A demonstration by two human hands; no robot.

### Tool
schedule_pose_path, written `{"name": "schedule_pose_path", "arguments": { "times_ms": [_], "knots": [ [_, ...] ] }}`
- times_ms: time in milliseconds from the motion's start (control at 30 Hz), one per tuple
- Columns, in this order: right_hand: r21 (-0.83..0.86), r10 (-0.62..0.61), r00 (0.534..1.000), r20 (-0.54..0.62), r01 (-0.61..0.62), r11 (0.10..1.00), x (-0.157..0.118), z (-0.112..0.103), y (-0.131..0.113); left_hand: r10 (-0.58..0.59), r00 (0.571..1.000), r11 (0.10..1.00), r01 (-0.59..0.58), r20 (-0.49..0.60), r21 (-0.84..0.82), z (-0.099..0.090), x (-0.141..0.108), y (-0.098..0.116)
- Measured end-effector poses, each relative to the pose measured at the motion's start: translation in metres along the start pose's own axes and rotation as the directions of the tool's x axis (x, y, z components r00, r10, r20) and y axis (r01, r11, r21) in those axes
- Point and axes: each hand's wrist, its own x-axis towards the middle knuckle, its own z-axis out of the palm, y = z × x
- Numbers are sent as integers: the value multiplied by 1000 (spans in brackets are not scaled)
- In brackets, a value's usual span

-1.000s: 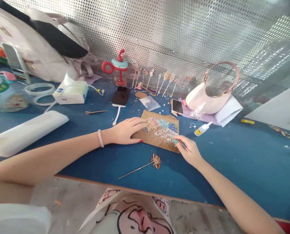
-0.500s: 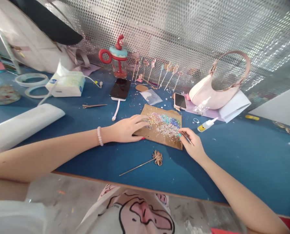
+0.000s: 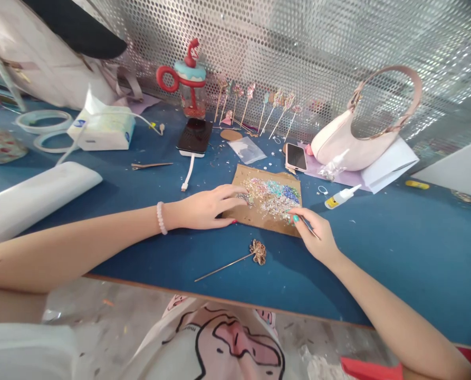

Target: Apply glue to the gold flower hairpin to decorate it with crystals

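Observation:
A piece of brown cardboard (image 3: pixel 251 215) lies on the blue table with small beads (image 3: pixel 275 198) spread over it in pink, turquoise, blue and clear patches. My left hand (image 3: pixel 209 207) rests at the cardboard's left edge, fingers apart, fingertips by the pink beads. Between the thumb and fingers of my right hand (image 3: pixel 316 235) is a pair of slim metal tweezers (image 3: pixel 309 228), held at the lower right of the beads. Their tips are too small to make out. Nearer me lies a hairpin (image 3: pixel 227 267) with a gold flower (image 3: pixel 258 252) at its end.
Behind the cardboard are a clear packet (image 3: pixel 246 150), a pink phone (image 3: pixel 296 157) and a black phone (image 3: pixel 194 138) with a white cable. A glue bottle (image 3: pixel 340 198) and a handbag (image 3: pixel 354 142) are on the right. Decorated sticks (image 3: pixel 265 113) lean on the mesh. A tissue pack (image 3: pixel 104 129) sits left.
The view has shifted slightly. My right hand stays by the lower right of the beads with the tweezers, turned a little. My left hand keeps its place on the cardboard.

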Motion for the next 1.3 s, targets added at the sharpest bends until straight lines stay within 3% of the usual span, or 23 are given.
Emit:
{"name": "schedule_pose_path", "arguments": {
  "times_ms": [167,333,900,1300],
  "knots": [
    [-27,-137,990,23,138,990,-2,-2,-4,109,994,992,-108,-26,62,-9,2,2],
    [-44,-230,972,40,232,972,0,-1,-8,249,968,964,-251,29,88,-14,2,5],
    [-89,-307,950,61,312,946,1,-2,-10,255,962,967,-255,95,-7,-15,3,2],
    [-97,-346,936,63,351,931,2,0,-9,252,959,968,-251,129,-27,-21,6,12]
  ]
}}
